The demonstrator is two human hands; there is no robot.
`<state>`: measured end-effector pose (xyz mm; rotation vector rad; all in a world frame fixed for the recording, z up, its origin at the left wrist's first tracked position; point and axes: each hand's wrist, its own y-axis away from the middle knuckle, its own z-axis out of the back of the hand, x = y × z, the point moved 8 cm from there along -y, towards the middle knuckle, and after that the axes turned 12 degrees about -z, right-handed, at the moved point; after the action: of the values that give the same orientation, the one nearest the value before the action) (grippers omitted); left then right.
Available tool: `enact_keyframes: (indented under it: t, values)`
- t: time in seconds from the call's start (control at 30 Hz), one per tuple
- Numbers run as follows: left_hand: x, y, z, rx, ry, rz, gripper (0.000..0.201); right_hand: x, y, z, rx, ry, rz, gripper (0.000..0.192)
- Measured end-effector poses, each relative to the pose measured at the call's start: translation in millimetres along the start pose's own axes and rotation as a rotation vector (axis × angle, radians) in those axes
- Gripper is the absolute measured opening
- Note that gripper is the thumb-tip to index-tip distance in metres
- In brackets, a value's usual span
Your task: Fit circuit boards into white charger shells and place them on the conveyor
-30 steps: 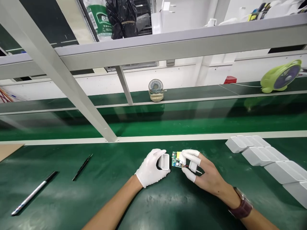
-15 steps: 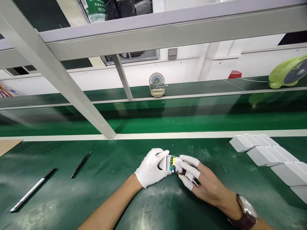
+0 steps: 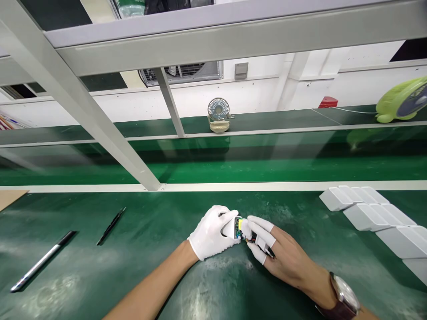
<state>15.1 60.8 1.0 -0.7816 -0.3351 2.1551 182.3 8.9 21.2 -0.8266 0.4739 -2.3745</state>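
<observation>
My left hand [image 3: 213, 233], in a white glove, is closed around a small white plastic housing [image 3: 229, 228] with its open end facing right. At that opening sits a green circuit board [image 3: 238, 227] with a yellow component, partly inside the housing. My right hand [image 3: 271, 242], wearing white finger cots, pinches the parts at the board's right end. A white piece [image 3: 262, 244] and dark wires show between its fingers; their exact form is partly hidden. Both hands meet just above the green table.
On the left lie a black pen [image 3: 111, 226] and a silver-and-black pen-like tool [image 3: 43, 262]. White plastic boxes [image 3: 376, 215] stand in rows at the right. A slanted metal post [image 3: 110, 129] meets the table's back edge. Beyond are a small fan [image 3: 218, 110] and a green fan [image 3: 398, 100].
The circuit board sits slightly deeper in the white housing, and my right hand has shifted a little left toward my left hand. The camera view has tilted slightly.
</observation>
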Motion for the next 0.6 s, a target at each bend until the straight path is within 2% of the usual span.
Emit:
enact_keyframes:
  t: [0.37,0.6]
  values:
    - [-4.2,-2.8,1.3,-0.003,-0.013,-0.005,0.065,2.0,-1.3,0.4,-0.029,0.034,-0.038,0.068]
    - [-10.0,-5.7,6.0,-0.063,-0.031,-0.062,0.062,8.3,-2.5,2.9,-0.046,0.077,0.001,0.062]
